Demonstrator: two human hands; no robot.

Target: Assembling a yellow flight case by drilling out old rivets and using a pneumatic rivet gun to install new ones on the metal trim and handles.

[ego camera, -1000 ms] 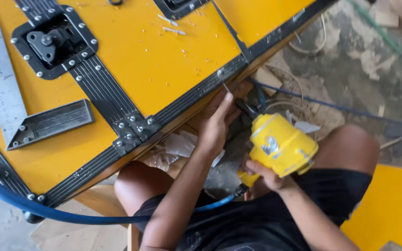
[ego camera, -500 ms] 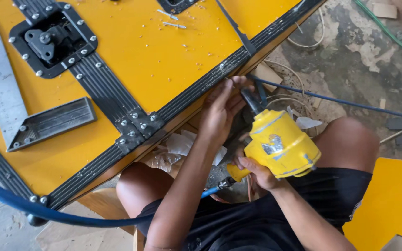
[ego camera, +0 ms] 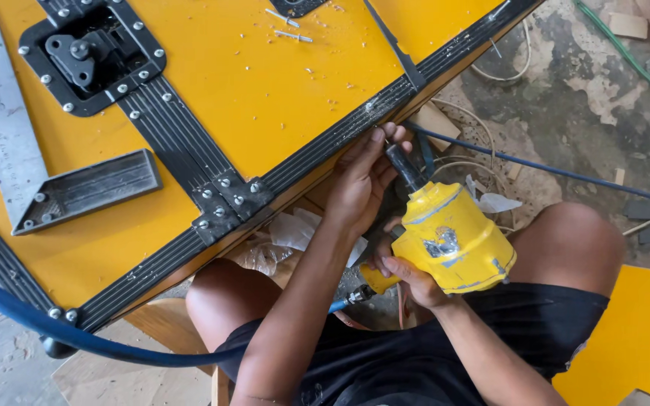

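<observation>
Yellow panel point(ego camera: 265, 98) with black ribbed edge trim point(ego camera: 325, 154) fills the upper left, resting above the seated person's knees. Yellow pneumatic tool point(ego camera: 457, 237), its black nose at the trim's side edge, is held by the right hand point(ego camera: 408, 278), grip closed around its handle. Left hand point(ego camera: 359, 180) wraps fingers around the nose beside the trim. Blue hose point(ego camera: 54, 327) curves below. Loose rivets point(ego camera: 287, 26) lie on the panel.

Yellow air riveter point(ego camera: 457, 237), nose against case edge point(ego camera: 355, 129)

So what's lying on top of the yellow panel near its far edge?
A few loose rivets on the yellow panel, beside a recessed black latch. Whatever lies beyond the frame's top edge isn't visible.
</observation>
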